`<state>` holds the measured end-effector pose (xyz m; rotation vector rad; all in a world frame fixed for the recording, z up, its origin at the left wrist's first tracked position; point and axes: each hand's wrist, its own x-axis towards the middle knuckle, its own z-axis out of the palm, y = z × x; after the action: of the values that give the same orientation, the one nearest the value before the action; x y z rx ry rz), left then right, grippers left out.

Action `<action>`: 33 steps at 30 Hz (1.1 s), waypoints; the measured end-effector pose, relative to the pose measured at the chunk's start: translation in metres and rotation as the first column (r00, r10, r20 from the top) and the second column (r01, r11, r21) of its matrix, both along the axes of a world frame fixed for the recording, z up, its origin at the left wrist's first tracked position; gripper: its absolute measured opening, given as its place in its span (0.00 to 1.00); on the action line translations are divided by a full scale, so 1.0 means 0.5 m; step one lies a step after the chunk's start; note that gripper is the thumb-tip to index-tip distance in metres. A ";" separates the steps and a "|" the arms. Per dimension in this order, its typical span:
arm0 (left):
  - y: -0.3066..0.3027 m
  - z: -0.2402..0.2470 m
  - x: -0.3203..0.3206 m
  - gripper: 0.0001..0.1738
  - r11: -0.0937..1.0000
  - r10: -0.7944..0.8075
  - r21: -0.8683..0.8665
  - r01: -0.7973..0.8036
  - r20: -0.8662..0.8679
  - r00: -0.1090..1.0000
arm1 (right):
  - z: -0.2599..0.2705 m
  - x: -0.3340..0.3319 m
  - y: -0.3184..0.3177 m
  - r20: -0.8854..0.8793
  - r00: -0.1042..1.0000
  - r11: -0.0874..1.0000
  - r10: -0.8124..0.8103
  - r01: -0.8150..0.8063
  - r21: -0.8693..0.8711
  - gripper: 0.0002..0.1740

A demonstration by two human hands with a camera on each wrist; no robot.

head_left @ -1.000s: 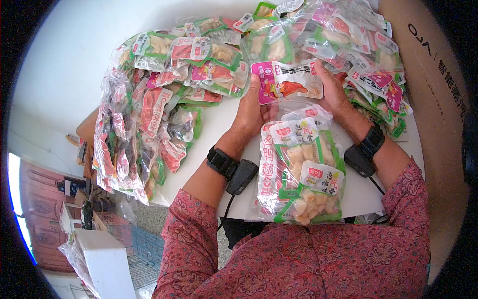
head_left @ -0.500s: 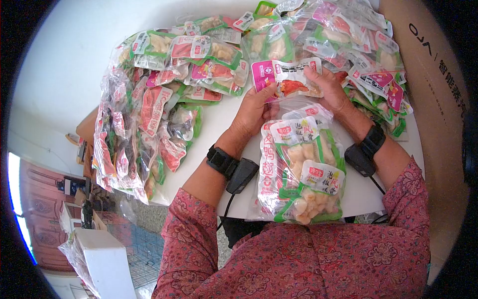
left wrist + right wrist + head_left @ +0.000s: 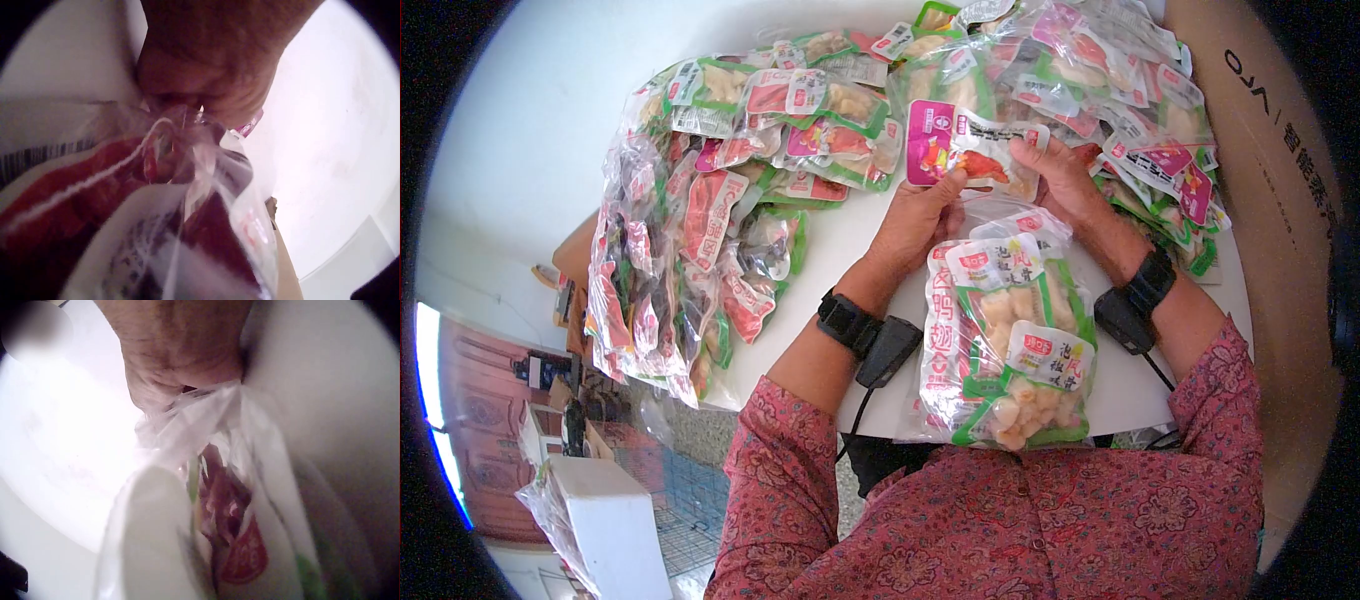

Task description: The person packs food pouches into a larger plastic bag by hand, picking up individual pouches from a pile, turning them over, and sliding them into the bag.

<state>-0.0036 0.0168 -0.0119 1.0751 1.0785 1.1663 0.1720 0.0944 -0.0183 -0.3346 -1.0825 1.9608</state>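
Both hands hold a white and magenta food packet (image 3: 970, 150) above the mouth of a clear plastic bag (image 3: 1010, 330). My left hand (image 3: 912, 225) pinches the packet's lower edge, thumb on its printed face. At the packet's right end, my right hand (image 3: 1068, 185) grips with its thumb across the front. The bag stands upright near the table's front edge, filled with green-edged packets of pale food. In the left wrist view, the open bag (image 3: 212, 237) gathers under the left hand (image 3: 206, 69). Thin bag film (image 3: 187, 419) meets the right fingers in the right wrist view.
Filled clear bags (image 3: 690, 230) of packets crowd the left of the white table (image 3: 830, 270). More bagged packets (image 3: 1100, 90) are heaped at the back right. A large cardboard box (image 3: 1250, 220) stands along the right side. Wire cages (image 3: 680, 490) stand on the floor at left.
My left thumb has moved from the packet's left edge to its lower edge, and my right thumb has slid onto its face. The packet has risen slightly. The bag stays in place.
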 end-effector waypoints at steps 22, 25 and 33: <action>-0.002 0.010 0.018 0.13 0.991 0.039 0.124 -0.049 0.076 0.996 | -0.001 0.001 -0.008 0.301 0.949 0.933 -0.092 -0.023 0.359 0.25; 0.002 0.005 0.012 0.16 0.986 0.011 0.167 0.001 -0.068 0.998 | -0.007 0.005 0.005 0.351 0.926 0.912 -0.136 -0.021 0.409 0.24; 0.001 0.006 0.016 0.14 0.995 0.002 0.097 -0.001 -0.011 1.000 | -0.016 0.001 0.008 0.308 0.931 0.903 -0.194 0.047 0.426 0.19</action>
<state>0.0044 0.0172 -0.0090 1.1568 1.0396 1.2253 0.1727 0.0986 -0.0263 -0.5108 -1.6276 1.5399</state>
